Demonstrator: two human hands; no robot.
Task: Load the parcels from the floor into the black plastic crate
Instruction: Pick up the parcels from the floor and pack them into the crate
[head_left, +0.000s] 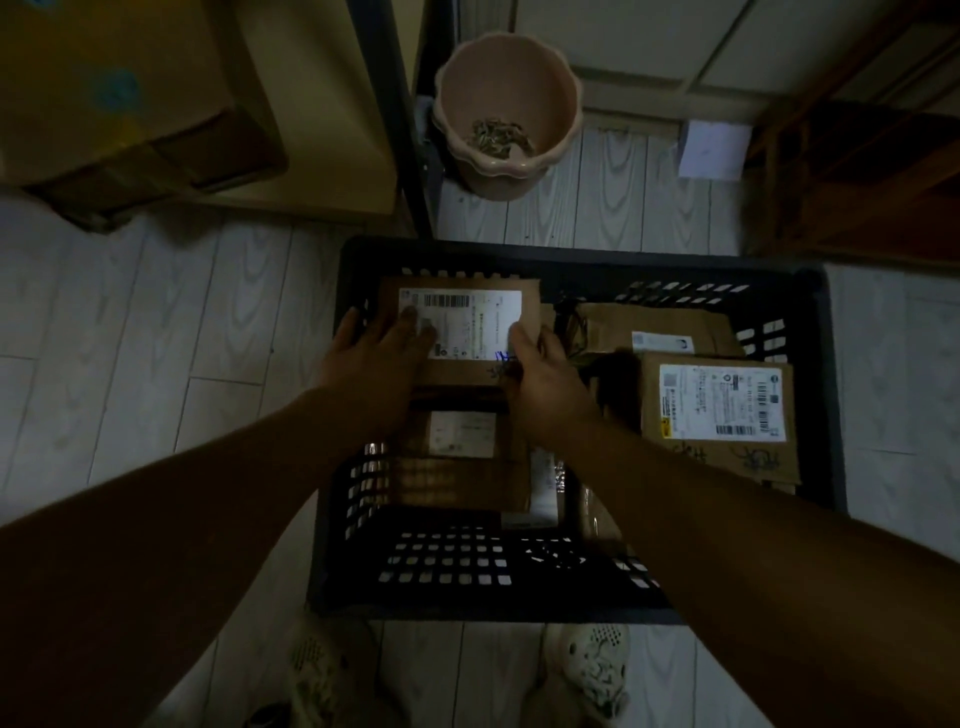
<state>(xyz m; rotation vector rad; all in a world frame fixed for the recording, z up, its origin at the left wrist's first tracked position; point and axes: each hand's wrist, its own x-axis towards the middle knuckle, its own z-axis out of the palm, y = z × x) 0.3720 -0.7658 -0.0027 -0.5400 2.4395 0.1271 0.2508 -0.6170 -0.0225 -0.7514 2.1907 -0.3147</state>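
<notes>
The black plastic crate (826, 364) stands on the floor in front of my feet. Both hands hold a brown cardboard parcel (462, 306) with a white label over the crate's far left corner. My left hand (379, 353) grips its left edge, fingers lying across the label. My right hand (540, 374) pinches its right edge. Beneath it lies another labelled parcel (462, 452). At the crate's right side sits a box with a barcode label (722, 410), with a brown parcel (670, 327) behind it.
A pink bucket (506, 114) with scraps inside stands beyond the crate beside a dark metal post (395, 130). A large cardboard box (119, 104) sits at the upper left, wooden furniture (857, 171) at the upper right. Pale plank floor surrounds the crate.
</notes>
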